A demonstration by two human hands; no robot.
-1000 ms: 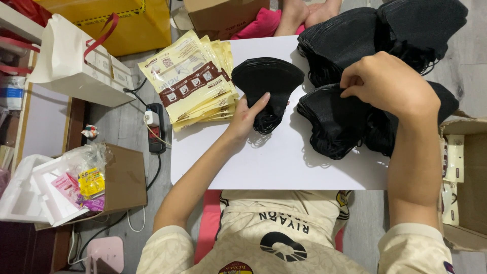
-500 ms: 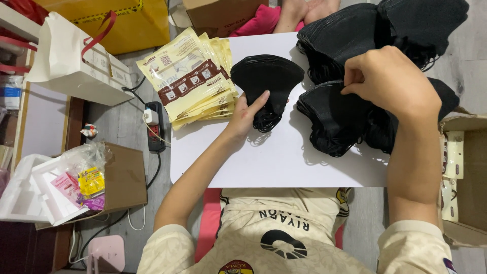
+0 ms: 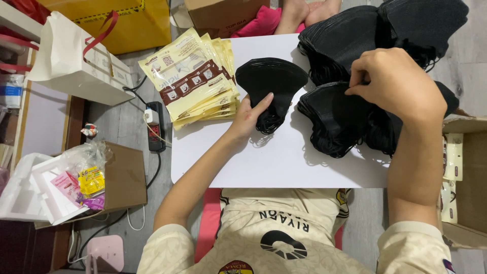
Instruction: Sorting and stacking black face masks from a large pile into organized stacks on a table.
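My left hand (image 3: 252,115) rests flat on the lower edge of a small stack of black face masks (image 3: 271,83) lying on the white table (image 3: 264,162). My right hand (image 3: 395,86) pinches the top mask of a larger black mask pile (image 3: 332,116) at the table's right side. More black masks (image 3: 385,25) are heaped at the back right. A fanned stack of cream and brown sachet packets (image 3: 195,81) lies at the table's left edge, just left of my left hand.
A white paper bag with red handles (image 3: 76,61) and a yellow bag (image 3: 122,20) stand on the floor at left. A power strip (image 3: 153,127), a brown carton (image 3: 124,177) and a foam box (image 3: 25,193) lie lower left. An open carton (image 3: 464,177) sits at right.
My right hand has shifted slightly upward on the large pile and pinched a mask edge. My left hand stays on the small stack.
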